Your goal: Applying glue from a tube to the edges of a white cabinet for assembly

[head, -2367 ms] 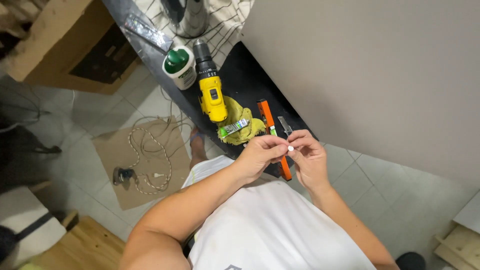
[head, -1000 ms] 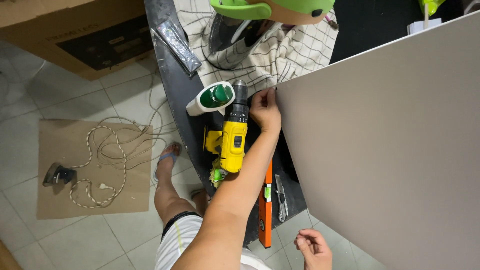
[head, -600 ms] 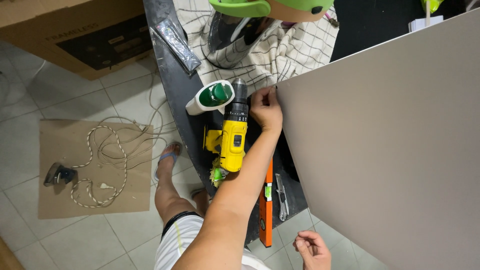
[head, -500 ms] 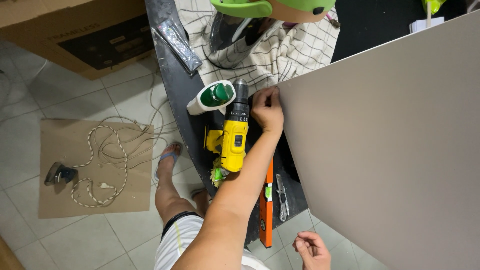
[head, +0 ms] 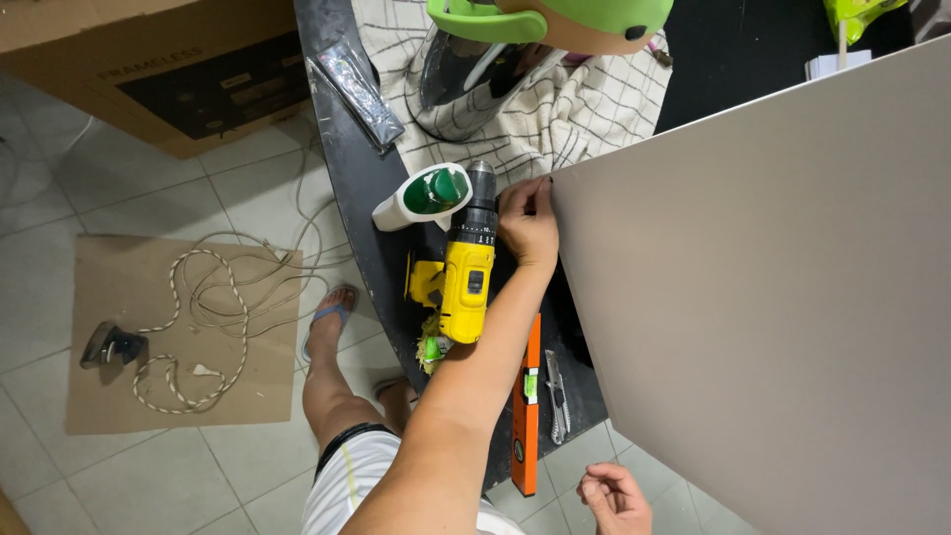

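Grey panel (head: 773, 297), large and flat, tilted over the right of the dark tabletop (head: 347, 178). Left hand (head: 528, 226) at the panel's far left corner, fingers curled and pinched on its edge. Right hand (head: 616, 498) near the bottom, loosely curled, apparently empty, apart from the panel. Just left of the left hand: yellow drill (head: 466, 282). Beside the forearm: orange level (head: 527, 416) and utility knife (head: 556, 394).

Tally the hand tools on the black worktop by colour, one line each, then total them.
Yellow: 1, the cordless drill beside the left hand
Orange: 1, the spirit level
Grey: 1, the utility knife
Total: 3
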